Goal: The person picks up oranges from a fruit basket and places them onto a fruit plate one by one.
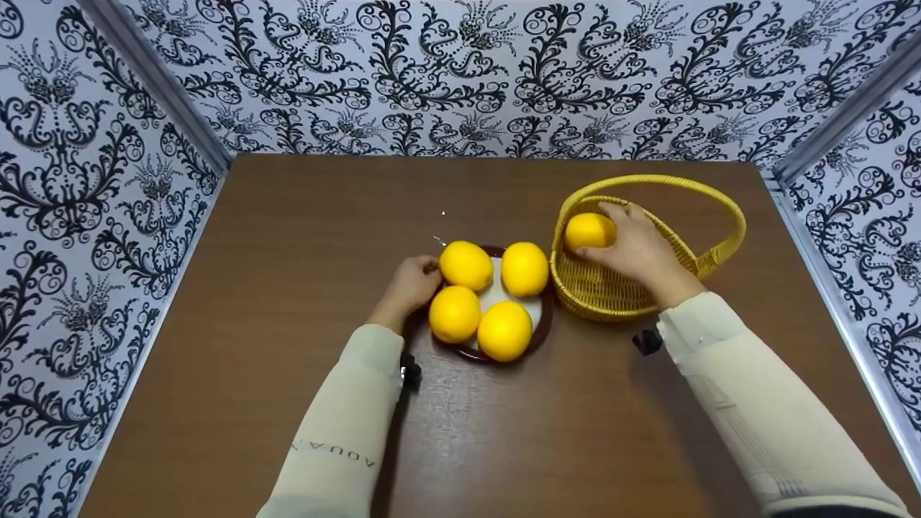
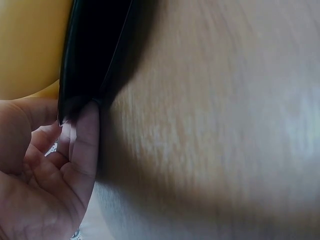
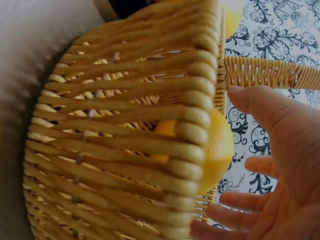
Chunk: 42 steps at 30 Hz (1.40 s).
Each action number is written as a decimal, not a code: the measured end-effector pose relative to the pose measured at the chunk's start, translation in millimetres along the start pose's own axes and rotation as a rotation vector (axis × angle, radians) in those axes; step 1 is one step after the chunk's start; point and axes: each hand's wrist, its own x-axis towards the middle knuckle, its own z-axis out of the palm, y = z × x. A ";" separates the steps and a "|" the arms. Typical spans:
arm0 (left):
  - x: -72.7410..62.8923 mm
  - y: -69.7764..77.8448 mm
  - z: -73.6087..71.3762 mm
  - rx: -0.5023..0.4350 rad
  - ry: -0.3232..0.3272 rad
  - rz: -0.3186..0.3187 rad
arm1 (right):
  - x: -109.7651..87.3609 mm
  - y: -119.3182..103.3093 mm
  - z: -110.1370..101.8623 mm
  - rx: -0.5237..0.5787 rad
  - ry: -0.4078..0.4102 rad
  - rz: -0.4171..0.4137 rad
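Note:
On the table, several round yellow fruits (image 1: 505, 331) sit on a white plate with a dark brown rim (image 1: 541, 332). My left hand (image 1: 414, 283) pinches the plate's left edge, thumb above and fingers beneath, as the left wrist view shows. To the right stands a yellow woven basket (image 1: 601, 291) with an arched handle. My right hand (image 1: 637, 248) reaches into it under the handle, beside a single yellow fruit (image 1: 588, 231) at its left side. In the right wrist view, thumb and fingers (image 3: 245, 201) are spread around that fruit (image 3: 219, 152), with a gap showing between.
The plate and basket stand close together on a brown wooden table (image 1: 302, 288). Patterned black-and-white panels (image 1: 475, 79) rise behind and at both sides, with metal posts (image 1: 162, 86) at the corners. The basket handle (image 1: 655, 180) arches above the right hand.

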 end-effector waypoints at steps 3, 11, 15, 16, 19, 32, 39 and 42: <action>0.6 -1.0 0.0 -0.003 0.005 0.010 | 6.7 0.8 1.1 0.015 -0.020 -0.001; -0.4 0.3 0.1 -0.013 0.008 0.012 | 19.0 5.9 6.2 0.093 -0.032 0.011; -0.4 0.5 -0.3 -0.008 0.005 0.004 | 23.8 8.7 7.8 0.123 -0.030 -0.006; -0.3 0.5 -0.4 -0.005 0.006 0.004 | 25.0 9.7 8.1 0.129 -0.031 -0.011; -0.3 0.5 -0.4 0.000 0.005 0.011 | 27.3 12.2 9.2 0.146 -0.033 -0.026; 0.7 0.5 0.3 -0.022 -0.001 0.016 | 34.1 21.9 18.0 0.213 0.014 -0.076; 2.5 -2.1 0.4 -0.001 -0.009 0.001 | 34.4 23.9 20.8 0.245 0.016 -0.052; 2.7 -2.8 0.6 -0.001 -0.012 0.000 | 33.8 23.6 21.2 0.246 0.015 -0.045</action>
